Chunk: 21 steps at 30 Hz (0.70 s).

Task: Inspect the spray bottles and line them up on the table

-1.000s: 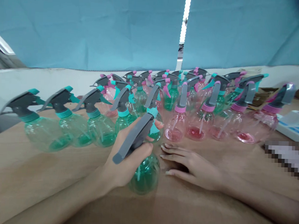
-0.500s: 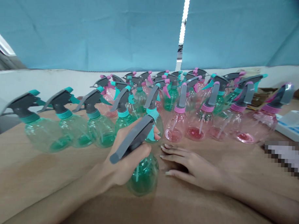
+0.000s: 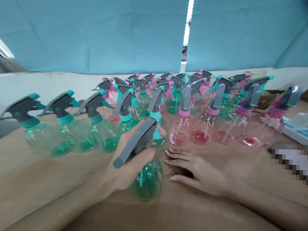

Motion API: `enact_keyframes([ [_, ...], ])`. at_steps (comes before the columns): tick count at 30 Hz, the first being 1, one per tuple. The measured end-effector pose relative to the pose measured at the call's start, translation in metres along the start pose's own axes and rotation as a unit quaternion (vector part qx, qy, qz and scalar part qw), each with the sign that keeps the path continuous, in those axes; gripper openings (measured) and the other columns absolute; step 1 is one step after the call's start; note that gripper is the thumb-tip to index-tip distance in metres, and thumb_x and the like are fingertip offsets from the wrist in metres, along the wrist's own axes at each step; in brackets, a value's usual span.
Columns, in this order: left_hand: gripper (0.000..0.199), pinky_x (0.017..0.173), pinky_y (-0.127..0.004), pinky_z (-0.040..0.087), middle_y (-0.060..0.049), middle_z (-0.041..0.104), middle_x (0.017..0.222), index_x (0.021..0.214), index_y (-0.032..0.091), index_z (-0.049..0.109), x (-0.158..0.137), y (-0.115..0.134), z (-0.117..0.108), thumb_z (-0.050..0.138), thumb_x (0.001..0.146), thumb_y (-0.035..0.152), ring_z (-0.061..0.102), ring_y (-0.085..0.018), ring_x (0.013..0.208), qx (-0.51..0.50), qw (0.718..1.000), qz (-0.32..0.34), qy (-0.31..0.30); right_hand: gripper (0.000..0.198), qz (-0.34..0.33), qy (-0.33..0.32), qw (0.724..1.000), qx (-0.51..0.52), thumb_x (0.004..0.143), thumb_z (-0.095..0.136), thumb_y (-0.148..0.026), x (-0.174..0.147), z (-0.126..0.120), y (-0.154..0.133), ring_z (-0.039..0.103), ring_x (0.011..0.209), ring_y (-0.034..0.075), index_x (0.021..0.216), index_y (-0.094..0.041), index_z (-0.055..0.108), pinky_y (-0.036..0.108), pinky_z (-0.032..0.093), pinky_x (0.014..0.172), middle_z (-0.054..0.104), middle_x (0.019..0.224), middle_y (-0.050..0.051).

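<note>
My left hand [image 3: 126, 172] is wrapped round the neck of a green spray bottle [image 3: 148, 182] with a grey and turquoise trigger head. The fingers lie at the trigger, partly hidden by the head. That bottle stands upright on the wooden table [image 3: 186, 214], a white tube showing inside it. To its right, my right hand [image 3: 197, 169] rests on the tabletop, fingers stretched out and holding nothing. Just beyond the hands are a pink spray bottle [image 3: 179, 131] and another green spray bottle [image 3: 105, 137], each in a row of its own colour.
Several more pink and green spray bottles [image 3: 176, 99] crowd the back of the table. At the right lie a white and blue box-like object [image 3: 301, 129] and a blurred-out flat item [image 3: 293, 162]. A blue cloth [image 3: 108, 33] hangs behind.
The view has shifted very slightly. My left hand keeps its grip on the green spray bottle, its fingertips by the trigger slightly changed. My right hand stays flat on the table.
</note>
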<state>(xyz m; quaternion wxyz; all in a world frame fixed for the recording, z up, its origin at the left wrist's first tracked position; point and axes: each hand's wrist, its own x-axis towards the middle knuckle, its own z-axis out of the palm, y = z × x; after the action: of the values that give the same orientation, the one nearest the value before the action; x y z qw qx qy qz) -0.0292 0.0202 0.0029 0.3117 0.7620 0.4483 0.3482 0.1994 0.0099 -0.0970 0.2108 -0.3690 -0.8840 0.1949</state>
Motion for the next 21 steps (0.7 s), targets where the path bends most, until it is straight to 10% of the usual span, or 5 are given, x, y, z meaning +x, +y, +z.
enact_keyframes([
  [21,0.028,0.044,-0.030,0.040,0.004,0.050,0.055,0.102,0.031,0.061,0.001,0.014,0.003,0.049,0.078,0.038,0.050,-0.019,0.049,0.015,0.999,-0.029,0.023,0.050,-0.009,0.010,1.000,0.001,0.093,0.054,-0.045,-0.001,-0.001,0.000,0.040,0.137,0.025,0.138,-0.025,0.050,0.047,0.034,0.113,0.047,0.146,0.007],
])
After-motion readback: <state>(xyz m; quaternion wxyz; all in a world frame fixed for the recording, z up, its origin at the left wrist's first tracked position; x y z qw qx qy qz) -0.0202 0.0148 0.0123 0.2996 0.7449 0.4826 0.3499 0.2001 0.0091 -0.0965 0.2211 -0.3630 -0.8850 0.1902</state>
